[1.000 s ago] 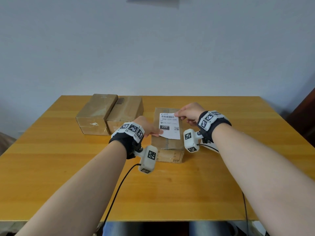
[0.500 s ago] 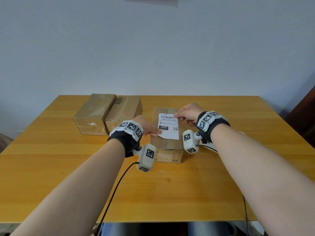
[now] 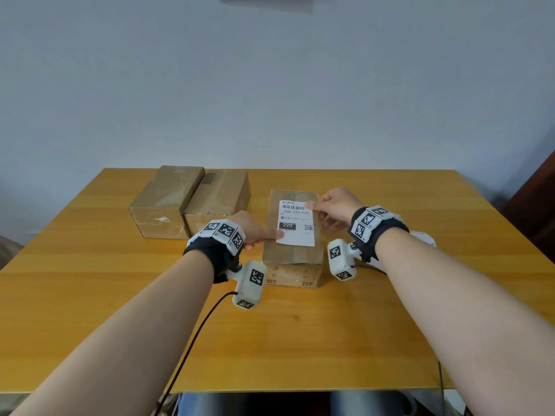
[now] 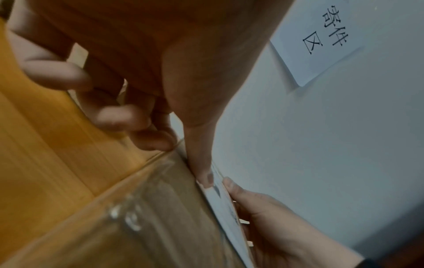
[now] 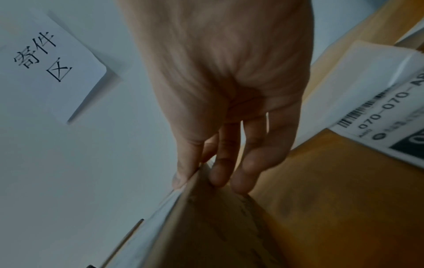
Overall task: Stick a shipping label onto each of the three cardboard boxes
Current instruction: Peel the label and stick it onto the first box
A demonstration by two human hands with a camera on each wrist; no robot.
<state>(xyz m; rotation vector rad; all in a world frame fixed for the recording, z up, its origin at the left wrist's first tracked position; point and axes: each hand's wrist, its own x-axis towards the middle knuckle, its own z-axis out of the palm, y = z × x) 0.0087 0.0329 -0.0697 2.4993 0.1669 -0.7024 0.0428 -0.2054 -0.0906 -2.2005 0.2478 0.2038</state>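
With one straight finger your left hand (image 3: 255, 230) pins the white paper shipping label (image 3: 295, 232) onto the brown cardboard box (image 3: 292, 254) while your right hand (image 3: 335, 205) pinches its far corner, keeping it square.

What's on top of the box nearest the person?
A white label lies on the box top. The left hand presses its near-left corner with one fingertip; the right hand pinches its far-right corner. The cardboard under the label is covered.

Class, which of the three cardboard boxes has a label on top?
The right-hand box, standing apart, bears the label; the left box and middle box have none.
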